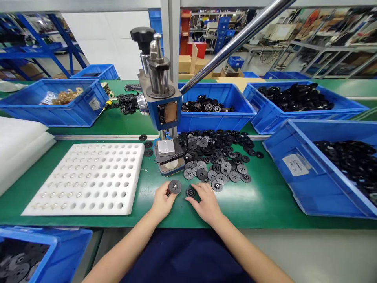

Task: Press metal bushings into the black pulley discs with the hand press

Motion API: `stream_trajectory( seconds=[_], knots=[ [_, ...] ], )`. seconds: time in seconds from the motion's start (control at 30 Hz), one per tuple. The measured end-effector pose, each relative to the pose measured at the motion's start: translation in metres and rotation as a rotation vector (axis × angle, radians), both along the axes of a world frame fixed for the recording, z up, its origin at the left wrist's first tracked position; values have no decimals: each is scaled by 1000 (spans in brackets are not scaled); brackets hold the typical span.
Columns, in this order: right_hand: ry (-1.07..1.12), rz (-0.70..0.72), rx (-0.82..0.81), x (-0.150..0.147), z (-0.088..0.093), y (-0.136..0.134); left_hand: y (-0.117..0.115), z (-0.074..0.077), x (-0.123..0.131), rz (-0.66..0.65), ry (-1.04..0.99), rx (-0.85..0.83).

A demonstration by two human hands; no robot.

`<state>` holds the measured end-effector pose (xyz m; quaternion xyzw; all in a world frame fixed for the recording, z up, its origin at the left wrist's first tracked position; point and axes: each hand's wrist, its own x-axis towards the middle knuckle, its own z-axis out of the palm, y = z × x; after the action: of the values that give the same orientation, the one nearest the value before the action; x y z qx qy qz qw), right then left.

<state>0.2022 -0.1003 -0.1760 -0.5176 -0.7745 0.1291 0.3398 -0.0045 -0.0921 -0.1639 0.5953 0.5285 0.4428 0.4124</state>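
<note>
Grey disc (174, 186) is pinched at its edge by the left hand (161, 200), low over the front of the green bench (265, 204). Just beside it, a small black disc (190, 192) lies under the fingertips of the right hand (206, 202), which is loosely spread and grasps nothing. Behind stand a hand press (165, 114) and a loose pile of discs (219, 151), with a white foam tray (88, 179) to the left.

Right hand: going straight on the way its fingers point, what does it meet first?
The small black disc at the fingertips of the right hand, apparently touching it. Behind that, likely the grey disc.
</note>
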Motion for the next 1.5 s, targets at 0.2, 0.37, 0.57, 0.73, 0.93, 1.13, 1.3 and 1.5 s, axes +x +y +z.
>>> stream_trajectory(
  seconds=[0.2, 0.37, 0.57, 0.73, 0.93, 1.13, 1.3, 1.5],
  knots=[
    [-61, -2, -25, -5, 1, -2, -3, 6, 2, 29, -92, -68],
    [-61, -22, -13, -5, 7, 1, -13, 10, 3, -22, -116, -142],
    [153, 1, -79, -6, 32, -2, -18, 11, 1, -32, 87, 142],
    [143, 178, -62, -22, 51, -14, -19, 3, 1, -109, 108, 233],
    [60, 194, 6, -35, 56, -15, -18, -1, -2, -128, 111, 222],
    [17, 182, 24, -35, 54, -18, -18, 0, -4, -154, 103, 197],
    [6, 156, 23, -39, 52, -20, -19, 0, -6, -161, 109, 161],
    [-79, 176, -58, -43, 59, -21, -18, 0, -9, -184, 111, 202]
  ],
)
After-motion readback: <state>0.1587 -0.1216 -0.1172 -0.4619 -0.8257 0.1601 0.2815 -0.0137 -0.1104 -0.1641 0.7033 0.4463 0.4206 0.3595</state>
